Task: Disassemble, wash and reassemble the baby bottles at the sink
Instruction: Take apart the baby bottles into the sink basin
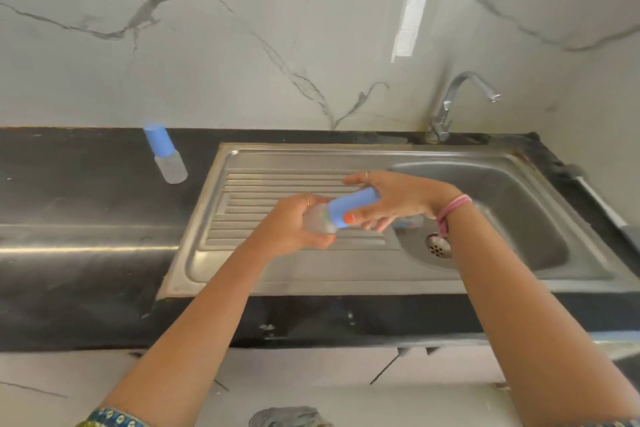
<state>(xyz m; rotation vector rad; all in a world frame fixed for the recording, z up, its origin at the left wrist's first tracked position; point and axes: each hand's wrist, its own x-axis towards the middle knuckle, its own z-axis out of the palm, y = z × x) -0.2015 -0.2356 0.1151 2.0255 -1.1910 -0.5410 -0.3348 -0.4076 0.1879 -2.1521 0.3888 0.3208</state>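
Two hands' grip on one capped baby bottle (341, 213) over the sink (346, 274): left hand (294, 229) round its clear body, right hand (398, 199) round its blue cap.

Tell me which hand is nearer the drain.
Right. The right hand holds the blue cap just above-left of the drain; the left hand is farther left, over the drainboard.

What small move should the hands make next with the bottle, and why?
Probably pull the blue cap off. The left hand grips the clear bottle over the sink, the right hand is at the cap, and the cap is still on.
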